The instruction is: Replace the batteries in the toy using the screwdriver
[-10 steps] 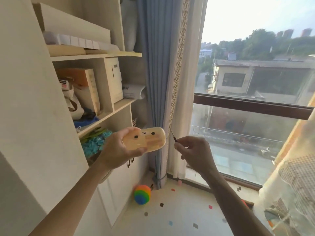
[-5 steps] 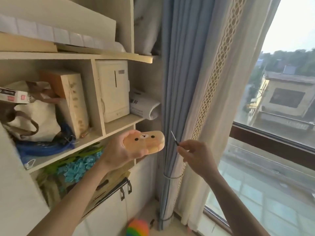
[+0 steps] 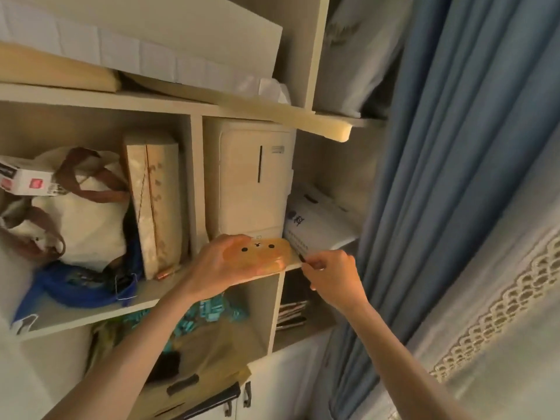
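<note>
The toy [image 3: 263, 255] is a flat tan plastic piece with a small bear face of black dots on top. My left hand [image 3: 216, 266] grips its left end and holds it at the front edge of a shelf board [image 3: 145, 295], just below a cream box. My right hand [image 3: 333, 272] is pinched on a thin dark screwdriver [image 3: 302, 258]; only its short tip shows, right beside the toy's right end. Whether the toy rests on the board I cannot tell.
The shelf unit holds a cream box [image 3: 251, 183], a white package [image 3: 315, 222], a tan book-like box [image 3: 154, 201], a white bag with brown handles [image 3: 75, 213] and blue cloth [image 3: 81, 286]. A blue curtain [image 3: 439, 147] hangs right beside my right hand. Cabinet doors [image 3: 285, 383] lie below.
The view has swung left toward the shelves. Both hands moved forward and up, bringing the toy and screwdriver from open air to the shelf edge.
</note>
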Tool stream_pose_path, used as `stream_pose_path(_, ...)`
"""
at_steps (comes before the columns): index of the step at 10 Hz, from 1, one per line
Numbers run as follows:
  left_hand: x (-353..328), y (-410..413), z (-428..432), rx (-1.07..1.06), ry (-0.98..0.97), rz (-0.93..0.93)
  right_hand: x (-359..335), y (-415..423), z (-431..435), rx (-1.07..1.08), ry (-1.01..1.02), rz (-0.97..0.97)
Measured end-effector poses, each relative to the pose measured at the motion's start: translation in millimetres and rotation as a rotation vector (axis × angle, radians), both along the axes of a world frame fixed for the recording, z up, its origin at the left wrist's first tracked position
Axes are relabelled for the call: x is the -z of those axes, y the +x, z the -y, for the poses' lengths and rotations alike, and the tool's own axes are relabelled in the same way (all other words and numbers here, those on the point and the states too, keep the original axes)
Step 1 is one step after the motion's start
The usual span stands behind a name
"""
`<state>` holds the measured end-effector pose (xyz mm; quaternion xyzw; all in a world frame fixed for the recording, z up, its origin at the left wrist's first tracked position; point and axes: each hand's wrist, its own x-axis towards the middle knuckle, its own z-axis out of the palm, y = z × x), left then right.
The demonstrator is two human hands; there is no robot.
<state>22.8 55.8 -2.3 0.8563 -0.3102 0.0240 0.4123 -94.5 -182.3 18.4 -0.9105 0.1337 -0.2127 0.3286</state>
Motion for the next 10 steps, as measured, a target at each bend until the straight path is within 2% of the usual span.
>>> stream_pose_path(1,10.0,14.9,12.5,-0.078,0.049,-0.026,7.9,45.6,10.5,-0.054,0.01,-0.06)
stream_pose_path(4,35.3,42.5,39.6,-0.248,0.242,-0.065,56.0,152.8,18.9,-0.128,-0.123,-0.156)
stream_pose_path(6,50.2,50.5,39.3,-0.362,0.351,-0.167,93.0,178.3,22.7,-0.197,-0.267,-0.067)
stream_pose_path(7,50.9,49.3,45.1,-0.405,0.384,-0.167,101.7,180.5,20.9,-0.18,-0.313,-0.151)
stream_pose_path(8,42.6,39.3,49.3,-0.453,0.397,-0.148,100.2,176.8,18.9,-0.198,-0.305,-0.112)
stream_pose_path(9,35.6,21.1,48.0,-0.479,0.322,-0.127,82.1,155.7,18.0,-0.287,-0.294,0.063)
stream_pose_path(10,21.1,-5.4,48.9,-0.506,0.201,-0.12,53.2,130.5,22.3,-0.426,-0.078,0.069)
